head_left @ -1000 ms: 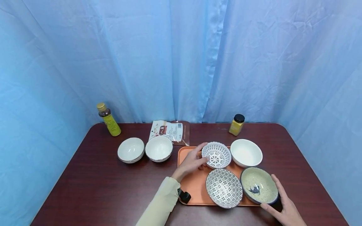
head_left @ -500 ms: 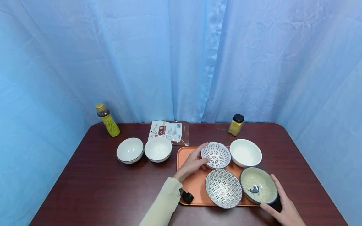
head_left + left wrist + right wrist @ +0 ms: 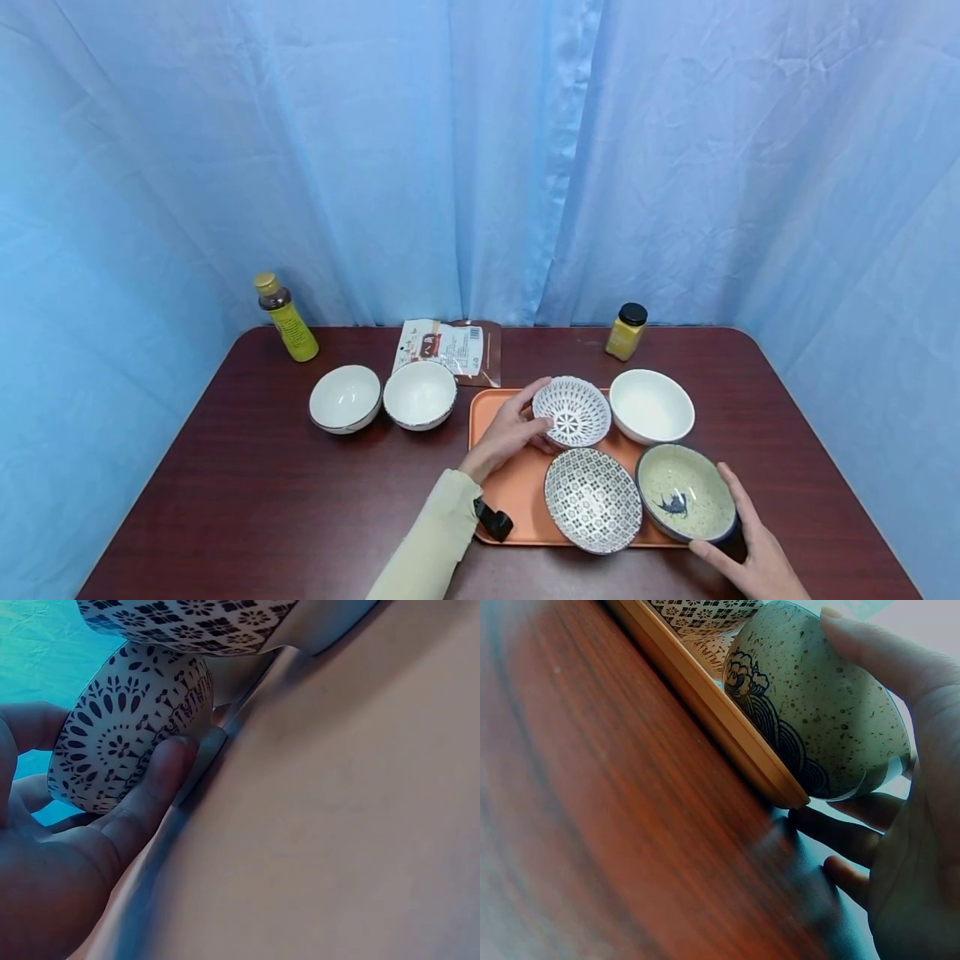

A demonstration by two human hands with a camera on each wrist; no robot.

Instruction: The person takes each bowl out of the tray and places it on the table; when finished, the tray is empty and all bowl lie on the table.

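Note:
My left hand [image 3: 512, 433] grips the small white bowl with a dark petal pattern [image 3: 572, 412], thumb at its near left side and fingers around the far left. In the left wrist view that bowl [image 3: 124, 731] sits between thumb and fingers. At the right, my right hand [image 3: 761, 550] holds the side of a speckled green bowl [image 3: 693, 487], thumb toward its near rim. The right wrist view shows this bowl's wave-painted outside [image 3: 825, 712] over the tray edge. A larger patterned bowl [image 3: 592, 500] lies between them, and a plain white bowl [image 3: 652, 406] stands behind the green one.
An orange tray [image 3: 517, 492] lies under the bowls. Two white bowls with dark rims, the left one [image 3: 346, 398] and the right one [image 3: 420, 394], stand left of it. Behind are a bottle [image 3: 294, 329], a food packet [image 3: 457, 350] and a yellow jar [image 3: 626, 335].
My left forearm has shifted slightly to the right, with the hand staying at the small petal-patterned bowl. The right hand and the bowls look nearly unchanged.

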